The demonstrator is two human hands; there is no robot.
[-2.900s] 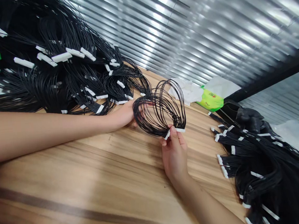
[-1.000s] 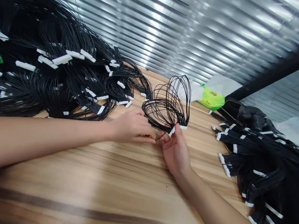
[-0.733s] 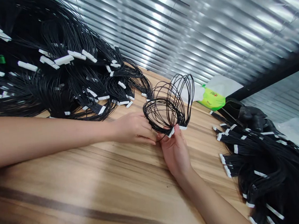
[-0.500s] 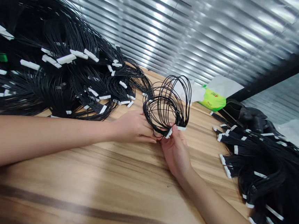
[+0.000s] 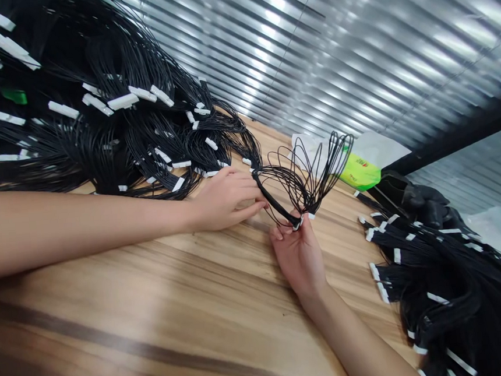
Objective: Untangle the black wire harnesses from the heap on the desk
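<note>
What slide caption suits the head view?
Right hand pinches a looped black wire bundle near its white connectors, left hand alongside.

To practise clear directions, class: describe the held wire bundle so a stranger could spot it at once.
Find the wooden table, with a left heap and a right heap of black wires. Between them, the right hand holds the wire bundle near its white plugs. Unlike the heaped wires, this bundle is in a hand, its loops fanned open.

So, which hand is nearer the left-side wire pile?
Left. The left hand is just in front of the wire pile; the right hand is farther right, holding a wire bundle.
</note>
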